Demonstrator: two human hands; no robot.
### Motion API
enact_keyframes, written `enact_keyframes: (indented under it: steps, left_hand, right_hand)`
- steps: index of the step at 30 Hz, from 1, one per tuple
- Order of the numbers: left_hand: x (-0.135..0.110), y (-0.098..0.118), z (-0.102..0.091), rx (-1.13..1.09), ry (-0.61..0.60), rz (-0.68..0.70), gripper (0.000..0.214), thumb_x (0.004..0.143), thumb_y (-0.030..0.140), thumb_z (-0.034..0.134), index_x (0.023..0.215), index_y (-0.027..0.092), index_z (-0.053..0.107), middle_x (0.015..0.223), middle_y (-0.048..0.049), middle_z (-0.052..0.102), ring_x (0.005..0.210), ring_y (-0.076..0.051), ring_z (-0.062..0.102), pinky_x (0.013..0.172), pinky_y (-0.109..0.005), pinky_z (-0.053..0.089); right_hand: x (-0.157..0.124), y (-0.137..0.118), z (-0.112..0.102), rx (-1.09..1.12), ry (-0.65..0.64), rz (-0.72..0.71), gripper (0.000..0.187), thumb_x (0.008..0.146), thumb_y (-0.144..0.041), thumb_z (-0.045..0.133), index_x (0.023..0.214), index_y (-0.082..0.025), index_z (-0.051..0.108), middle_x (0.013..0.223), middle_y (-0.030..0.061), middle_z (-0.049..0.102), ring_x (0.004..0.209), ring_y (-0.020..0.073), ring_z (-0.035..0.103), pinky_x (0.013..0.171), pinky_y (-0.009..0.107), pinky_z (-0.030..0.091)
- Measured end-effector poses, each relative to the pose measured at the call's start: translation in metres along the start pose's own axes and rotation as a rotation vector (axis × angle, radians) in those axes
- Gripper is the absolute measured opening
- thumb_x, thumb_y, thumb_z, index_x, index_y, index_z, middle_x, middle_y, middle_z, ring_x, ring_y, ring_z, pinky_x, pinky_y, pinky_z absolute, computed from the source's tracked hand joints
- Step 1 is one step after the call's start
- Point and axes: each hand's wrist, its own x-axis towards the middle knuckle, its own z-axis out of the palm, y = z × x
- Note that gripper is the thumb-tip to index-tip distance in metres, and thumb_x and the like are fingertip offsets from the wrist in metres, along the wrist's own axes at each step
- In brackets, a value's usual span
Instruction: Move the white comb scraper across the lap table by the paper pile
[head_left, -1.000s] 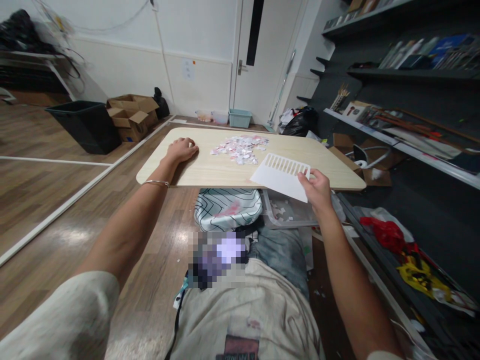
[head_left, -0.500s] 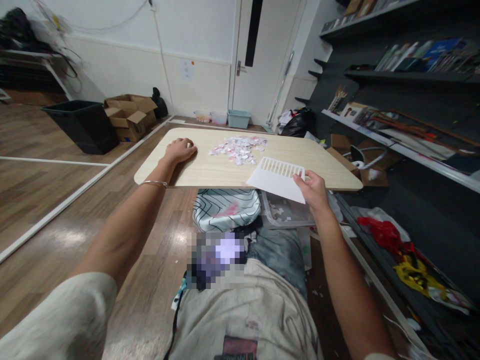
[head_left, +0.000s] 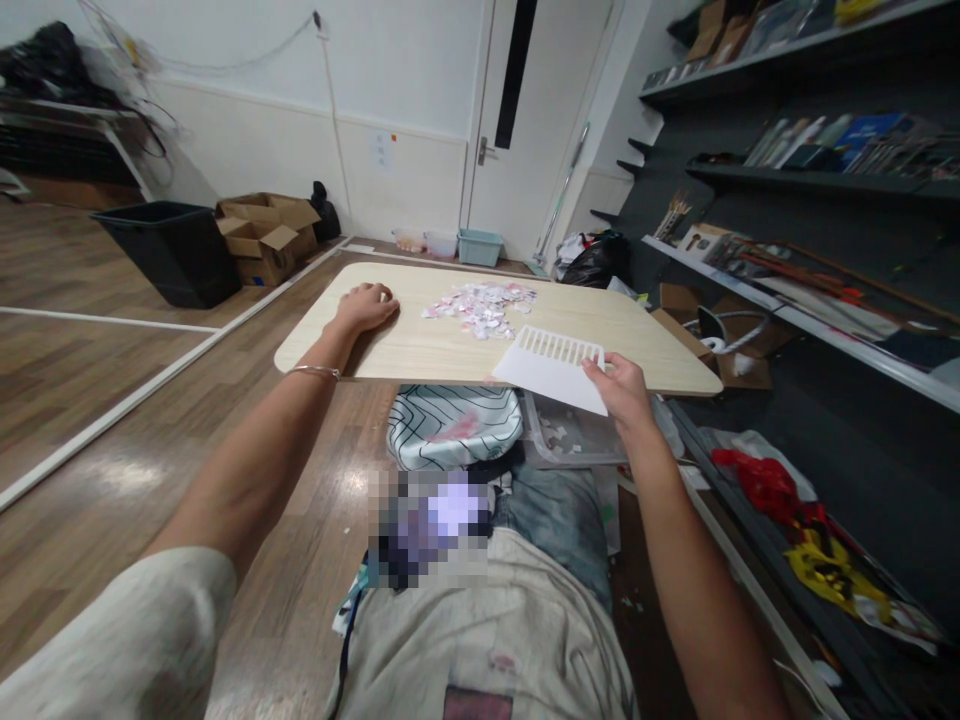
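My right hand [head_left: 619,388] grips a thin white sheet with a row of slots [head_left: 556,378] by its right edge, thumb on top. Its slotted side points away from me, and its lower part reaches over the near edge of the pale wooden table [head_left: 420,352]. Just beyond lies a loose heap of small white and pinkish paper scraps [head_left: 484,305]. On the left part of the table rests my left hand [head_left: 367,307], fingers loosely bent and apart, apparently holding nothing. The scraps lie to the right of it, not touching.
Below the table edge sit a patterned fabric basin [head_left: 454,450] and a clear plastic tub [head_left: 581,458] with scraps. A black bin [head_left: 169,255] and cardboard boxes [head_left: 259,250] stand left. Dark shelves [head_left: 795,175] line the right; a teal basket [head_left: 480,247] is by the door.
The view has shifted slightly, so the table sits a little lower in the picture. Both hands keep nearly the same places; the right hand still holds the slotted sheet.
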Motion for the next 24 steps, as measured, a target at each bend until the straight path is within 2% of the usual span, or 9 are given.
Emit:
enact_keyframes:
  steps: [7,12,15,19,21,24]
  left_hand:
    - [0.002,-0.001,0.001,0.006,-0.006,0.008,0.064,0.106,0.05,0.056,0.156,0.02,0.083,0.168,-0.0249,0.071,0.156,-0.047,0.065,0.133,-0.058,0.052]
    - [0.002,-0.002,0.002,0.001,-0.001,0.006,0.066,0.105,0.054,0.058,0.155,0.021,0.083,0.164,-0.0242,0.072,0.153,-0.047,0.066,0.132,-0.057,0.052]
    - [0.002,-0.002,0.001,0.004,0.002,0.011,0.066,0.104,0.056,0.059,0.154,0.022,0.084,0.16,-0.0237,0.073,0.153,-0.047,0.066,0.132,-0.056,0.052]
    - [0.001,-0.002,0.001,0.007,-0.007,0.011,0.065,0.106,0.054,0.056,0.155,0.021,0.083,0.163,-0.0237,0.072,0.154,-0.046,0.065,0.134,-0.055,0.051]
    - [0.002,-0.002,0.002,0.011,-0.012,0.011,0.065,0.106,0.053,0.055,0.155,0.02,0.083,0.165,-0.024,0.071,0.155,-0.046,0.065,0.134,-0.056,0.051]
    - [0.002,-0.003,0.001,0.018,-0.006,0.017,0.064,0.107,0.051,0.054,0.156,0.02,0.082,0.167,-0.0245,0.071,0.157,-0.046,0.064,0.134,-0.057,0.051]
  right_hand:
    - [-0.006,-0.007,-0.007,0.005,-0.04,0.05,0.065,0.053,-0.067,0.106,0.091,-0.026,0.073,0.075,0.0047,0.081,0.064,0.0243,0.075,0.058,0.034,0.059]
    - [0.01,0.001,-0.016,0.009,0.018,0.033,0.061,0.053,-0.061,0.107,0.09,-0.025,0.075,0.074,0.0046,0.081,0.064,0.0255,0.076,0.056,0.034,0.06]
    - [0.033,0.005,-0.029,-0.041,0.07,-0.005,0.053,0.059,-0.055,0.106,0.09,-0.024,0.077,0.074,0.005,0.08,0.065,0.0248,0.074,0.055,0.032,0.057]
    - [0.077,0.004,-0.044,-0.139,0.171,-0.049,0.035,0.066,-0.041,0.1,0.085,-0.023,0.076,0.073,0.0042,0.076,0.069,0.0226,0.07,0.059,0.03,0.055]
    - [0.101,0.006,-0.047,-0.194,0.228,-0.025,0.029,0.069,-0.035,0.097,0.08,-0.023,0.073,0.071,0.0019,0.072,0.071,0.0219,0.069,0.062,0.03,0.056]
    - [0.131,0.015,-0.043,-0.195,0.27,-0.075,0.032,0.069,-0.032,0.096,0.077,-0.026,0.066,0.07,-0.0017,0.067,0.071,0.0204,0.067,0.066,0.032,0.06]
